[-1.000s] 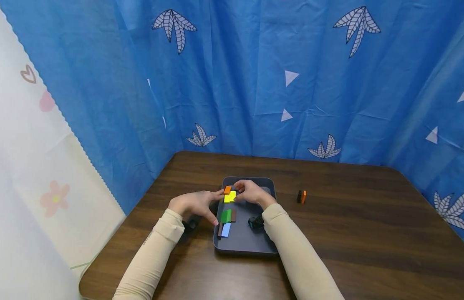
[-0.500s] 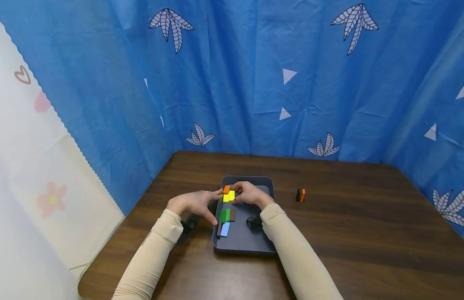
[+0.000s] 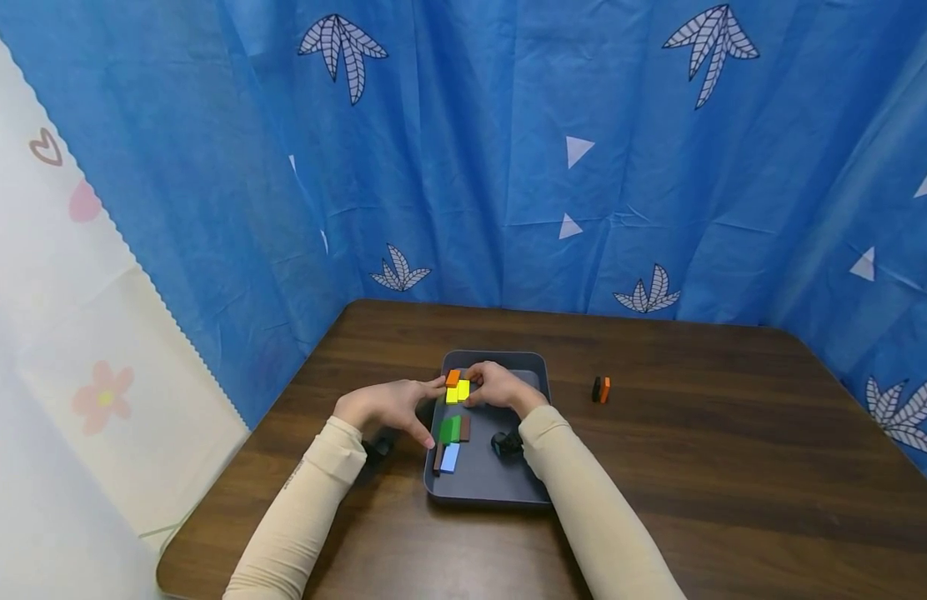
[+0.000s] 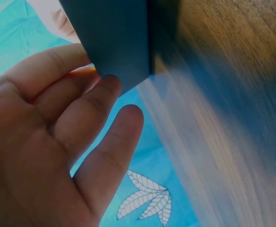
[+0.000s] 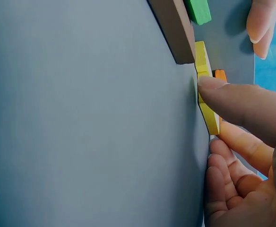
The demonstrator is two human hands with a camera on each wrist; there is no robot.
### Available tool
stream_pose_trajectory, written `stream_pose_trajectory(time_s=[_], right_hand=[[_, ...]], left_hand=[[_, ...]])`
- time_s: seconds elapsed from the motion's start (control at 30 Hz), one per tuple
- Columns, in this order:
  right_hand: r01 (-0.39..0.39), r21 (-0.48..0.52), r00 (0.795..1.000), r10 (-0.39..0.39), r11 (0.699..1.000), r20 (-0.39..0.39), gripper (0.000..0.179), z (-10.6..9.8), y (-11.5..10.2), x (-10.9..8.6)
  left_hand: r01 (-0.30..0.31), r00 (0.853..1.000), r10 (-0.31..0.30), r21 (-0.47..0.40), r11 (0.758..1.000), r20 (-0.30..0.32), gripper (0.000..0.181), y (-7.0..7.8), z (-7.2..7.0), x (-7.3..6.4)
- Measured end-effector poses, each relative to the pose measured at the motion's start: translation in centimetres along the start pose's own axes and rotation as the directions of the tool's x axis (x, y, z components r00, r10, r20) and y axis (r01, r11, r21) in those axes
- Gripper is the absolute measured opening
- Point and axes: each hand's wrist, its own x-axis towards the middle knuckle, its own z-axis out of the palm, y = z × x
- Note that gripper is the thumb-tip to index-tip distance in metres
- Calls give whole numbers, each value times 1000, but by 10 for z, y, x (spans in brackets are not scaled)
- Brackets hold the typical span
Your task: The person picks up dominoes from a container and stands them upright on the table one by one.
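A dark grey tray (image 3: 486, 483) lies on the table with several coloured blocks along its left side. Inside it, my right hand (image 3: 503, 388) pinches a yellow block (image 5: 209, 118), thumb on one side and index finger at its far end. Another yellow block (image 3: 452, 396) adjoins that one, with an orange block (image 3: 453, 378) just behind. My left hand (image 3: 392, 407) is spread over the tray's left edge, fingertips near the orange block; in the left wrist view several fingers meet the tray's outer wall (image 4: 116, 42).
Nearer in the tray sit a green block (image 3: 450, 430), a brown block (image 3: 465, 429), a light blue block (image 3: 450, 458) and a narrow dark brown block (image 3: 437, 460). Right of the tray, a black block (image 3: 596, 389) and an orange block (image 3: 604, 390) stand on the table.
The head view has shifted slightly. Both hands keep their places at the yellow and orange blocks, and the blocks show no clear movement.
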Motion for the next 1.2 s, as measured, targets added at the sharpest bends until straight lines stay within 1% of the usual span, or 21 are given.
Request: stream_pose_trajectory(time_s=[0.2,0.43,0.63,0.77,0.97,1.2], right_hand=[[13,-21,1000,-13,1000,-4,51,1,0,0],[17,-36,1000,-18,999,-7,41,1,-1,0],[13,-38,1000,-14,999,-18,39,0,1,1],[11,-28,1000,-11,1000,-23,39,0,2,1],[13,0,999,-13,1000,-51,35,-2,1,0],[31,23,996,-28,999,-90,34,-4,2,0]], left_hand=[[0,1000,0,-3,1000,0,103,1,0,0],[-45,999,44,16,999,11,102,0,-1,0],[-36,999,36,11,999,9,100,1,-1,-1],[-28,1000,28,11,1000,5,100,1,-1,-1],[-35,999,35,30,999,4,99,0,-1,-1],[-48,999,48,32,998,13,101,2,-2,-1]])
